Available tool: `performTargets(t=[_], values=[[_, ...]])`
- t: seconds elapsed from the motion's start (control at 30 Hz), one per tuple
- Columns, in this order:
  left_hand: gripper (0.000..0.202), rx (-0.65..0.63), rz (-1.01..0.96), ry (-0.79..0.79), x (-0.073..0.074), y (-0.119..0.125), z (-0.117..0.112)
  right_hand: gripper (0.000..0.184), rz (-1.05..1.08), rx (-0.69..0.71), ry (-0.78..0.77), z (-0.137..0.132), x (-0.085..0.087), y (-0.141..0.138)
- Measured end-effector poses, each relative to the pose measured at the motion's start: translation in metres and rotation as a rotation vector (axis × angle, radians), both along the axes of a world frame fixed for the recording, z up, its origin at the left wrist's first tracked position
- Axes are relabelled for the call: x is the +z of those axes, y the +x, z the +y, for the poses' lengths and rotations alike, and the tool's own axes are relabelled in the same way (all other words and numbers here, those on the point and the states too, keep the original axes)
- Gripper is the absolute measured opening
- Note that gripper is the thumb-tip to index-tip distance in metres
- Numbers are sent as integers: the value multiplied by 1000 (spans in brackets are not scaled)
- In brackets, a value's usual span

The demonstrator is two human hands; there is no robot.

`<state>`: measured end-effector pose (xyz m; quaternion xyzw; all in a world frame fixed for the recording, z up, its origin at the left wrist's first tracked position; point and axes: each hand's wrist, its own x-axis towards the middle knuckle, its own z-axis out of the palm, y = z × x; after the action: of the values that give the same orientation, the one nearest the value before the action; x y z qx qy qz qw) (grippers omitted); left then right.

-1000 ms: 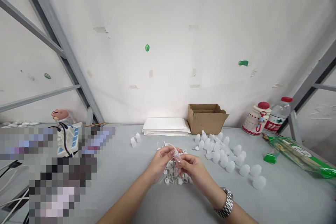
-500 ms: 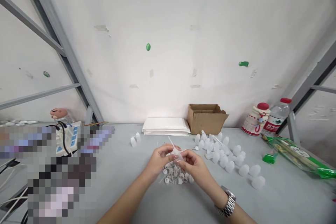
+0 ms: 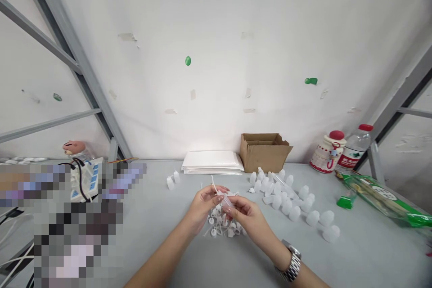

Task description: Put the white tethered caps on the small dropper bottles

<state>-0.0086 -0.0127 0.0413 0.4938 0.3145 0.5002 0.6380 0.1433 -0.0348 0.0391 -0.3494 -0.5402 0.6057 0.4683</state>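
My left hand [image 3: 204,204] and my right hand [image 3: 245,218] meet above the grey table [image 3: 158,238]. Between their fingertips is a small translucent plastic dropper bottle [image 3: 225,200]. A thin white tube [image 3: 213,182] rises beside my left fingers, and I cannot tell whether it is joined to the bottle. Directly beneath my hands lies a heap of white caps with thin tubes [image 3: 220,224]. Several translucent bottles [image 3: 280,199] are scattered to the right, and a pair of small bottles [image 3: 172,181] stands to the left.
Along the wall stand a cardboard box [image 3: 265,153], a stack of white sheets [image 3: 212,163], a red-capped jar [image 3: 327,153] and a water bottle [image 3: 354,149]. A green-printed bag [image 3: 381,200] lies right; a power strip [image 3: 84,180] sits left beside pixelated areas.
The bottle has tilted between my fingers, and the thin tube now rises more clearly at its left. My view has drifted slightly. The heap and loose bottles have not moved.
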Motion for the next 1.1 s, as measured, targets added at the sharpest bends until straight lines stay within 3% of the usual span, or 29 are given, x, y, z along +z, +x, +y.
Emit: performTargets(t=[0.3,0.6,0.73,0.9,1.0,1.1], values=[[33,-26,124,44,-2,0,2,27,59,18,-43,1,3,1],[35,-21,81,-14,0,-1,0,29,55,39,-41,0,3,-2],[39,3,273,58,3,-9,9,32,67,-12,-37,2,3,1],[37,274,740,109,-3,-32,28,30,87,-152,-27,6,4,11],[25,272,911,197,-9,-40,32,30,82,-174,-27,8,2,13],[23,242,961,295,-13,-41,31,31,63,-169,-18,9,1,13]])
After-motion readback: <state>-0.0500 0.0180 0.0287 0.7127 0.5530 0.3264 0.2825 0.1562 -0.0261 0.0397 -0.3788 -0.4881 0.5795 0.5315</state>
